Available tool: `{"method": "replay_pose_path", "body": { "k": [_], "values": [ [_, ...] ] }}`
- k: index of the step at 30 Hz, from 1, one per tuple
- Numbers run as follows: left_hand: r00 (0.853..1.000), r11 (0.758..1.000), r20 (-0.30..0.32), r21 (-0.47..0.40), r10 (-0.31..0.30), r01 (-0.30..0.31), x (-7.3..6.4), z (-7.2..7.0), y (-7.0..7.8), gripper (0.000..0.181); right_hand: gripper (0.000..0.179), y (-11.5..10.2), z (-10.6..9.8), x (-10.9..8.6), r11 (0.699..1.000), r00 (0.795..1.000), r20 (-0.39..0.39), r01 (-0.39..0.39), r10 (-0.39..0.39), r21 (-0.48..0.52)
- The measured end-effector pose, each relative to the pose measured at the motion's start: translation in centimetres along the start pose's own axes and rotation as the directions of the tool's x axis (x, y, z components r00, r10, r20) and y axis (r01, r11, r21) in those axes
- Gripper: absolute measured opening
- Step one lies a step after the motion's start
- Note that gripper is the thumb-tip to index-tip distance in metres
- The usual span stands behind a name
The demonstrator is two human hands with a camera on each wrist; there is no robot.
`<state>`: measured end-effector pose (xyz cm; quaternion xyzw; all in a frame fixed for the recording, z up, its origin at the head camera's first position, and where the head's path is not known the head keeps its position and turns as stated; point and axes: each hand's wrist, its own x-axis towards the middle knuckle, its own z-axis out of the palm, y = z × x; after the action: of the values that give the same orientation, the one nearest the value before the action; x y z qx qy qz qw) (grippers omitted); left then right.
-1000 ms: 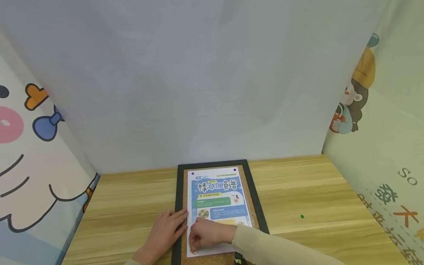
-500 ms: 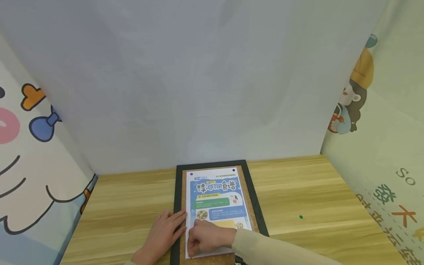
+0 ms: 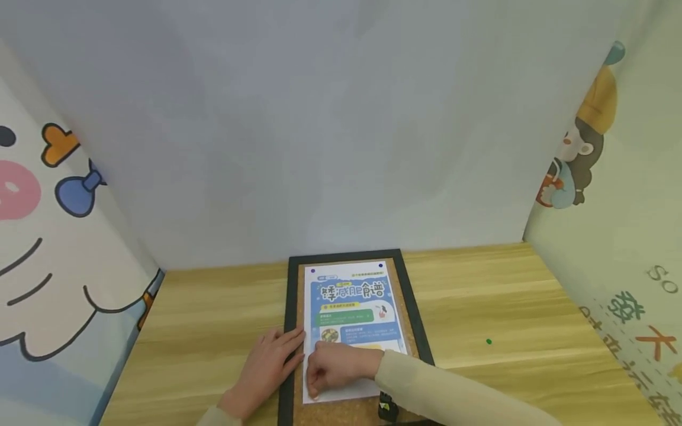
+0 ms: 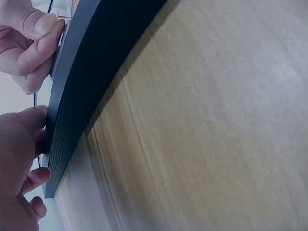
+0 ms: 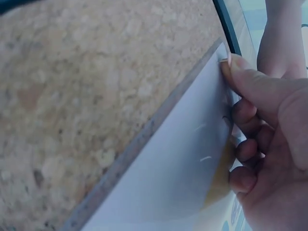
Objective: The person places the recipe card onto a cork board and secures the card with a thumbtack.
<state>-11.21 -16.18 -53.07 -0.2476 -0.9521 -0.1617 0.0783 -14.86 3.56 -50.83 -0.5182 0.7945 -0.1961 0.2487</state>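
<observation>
A printed poster [image 3: 346, 296] lies on a cork board [image 3: 341, 412] with a black frame [image 3: 418, 322]. Two dark purple-blue thumbtacks [image 3: 312, 271] sit at its top corners. My left hand [image 3: 269, 364] rests with extended fingers across the frame's left side, its fingertips at the poster's left edge. At the poster's lower left corner, my right hand [image 3: 338, 368] pinches a small pale, thumbtack-like thing [image 4: 63, 18] between thumb and forefinger, the other fingers curled. Fingers mostly hide it, so its exact kind is unclear. In the right wrist view the poster's bottom edge [image 5: 144, 159] crosses the bare cork.
A green thumbtack [image 3: 488, 341] lies on the wood-grain table [image 3: 213, 313], right of the board. A black object [image 3: 387, 407] shows below my right forearm. A pale sheet wall [image 3: 330, 136] rises behind, with printed cartoon walls on both sides.
The head view has shifted slightly, so the scene sits a little higher and further right. Both hands keep their places on the poster and frame.
</observation>
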Motion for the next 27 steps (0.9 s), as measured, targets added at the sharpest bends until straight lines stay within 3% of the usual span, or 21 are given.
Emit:
{"method": "replay_pose_path", "body": {
  "k": [5, 13, 21, 27],
  "values": [
    [0.999, 0.999, -0.031, -0.009, 0.035, -0.036, 0.7, -0.2, -0.1, 0.041, 0.010, 0.3, -0.7, 0.0, 0.999, 1.000, 0.001, 0.031, -0.031, -0.012],
    [0.999, 1.000, 0.046, 0.015, -0.011, 0.011, 1.6, -0.5, -0.2, 0.043, 0.010, 1.1, -1.4, 0.3, 0.999, 0.999, -0.004, 0.043, -0.043, -0.016],
    [0.998, 1.000, 0.062, 0.019, -0.014, 0.013, 1.3, -0.7, -0.2, 0.043, 0.010, 0.4, -1.2, 0.6, 1.000, 1.000, -0.022, 0.020, -0.020, 0.018],
    [0.998, 1.000, 0.068, 0.011, 0.007, -0.008, 0.4, -0.5, 0.0, 0.043, 0.008, 0.5, 0.4, 0.4, 0.994, 0.997, -0.041, 0.064, -0.068, -0.093]
  ]
}}
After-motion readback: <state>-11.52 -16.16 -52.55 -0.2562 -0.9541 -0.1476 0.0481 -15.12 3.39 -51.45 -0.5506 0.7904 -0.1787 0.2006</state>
